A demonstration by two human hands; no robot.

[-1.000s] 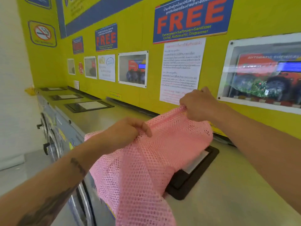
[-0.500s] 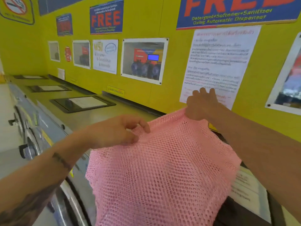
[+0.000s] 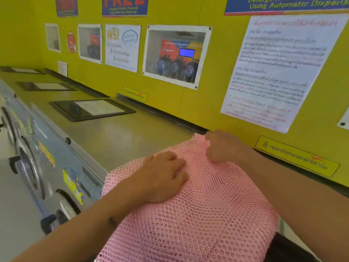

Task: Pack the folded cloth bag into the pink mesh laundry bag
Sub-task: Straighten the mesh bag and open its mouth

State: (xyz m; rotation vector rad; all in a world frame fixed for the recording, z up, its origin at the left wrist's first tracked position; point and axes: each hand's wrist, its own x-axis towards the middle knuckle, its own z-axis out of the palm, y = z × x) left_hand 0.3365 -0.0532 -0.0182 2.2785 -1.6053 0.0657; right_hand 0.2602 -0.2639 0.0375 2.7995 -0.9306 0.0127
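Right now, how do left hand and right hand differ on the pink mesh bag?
The left hand lies on top of the pink mesh bag near its middle, knuckles up and fingers loosely bent; the right hand is bunched at the far edge by the yellow wall, gripping the mesh. The left sits nearer the camera, the right farther back. Both touch the same bag on the steel washer top.

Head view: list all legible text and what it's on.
"FREE", top cut off: blue poster.
"Using Automatic Dispens", cut by the frame edge: blue banner; the line above starts "Detergent", rest blurred.
"Start", amid Thai text: white notice.
Blurred Thai, unreadable: white sign, yellow stickers.
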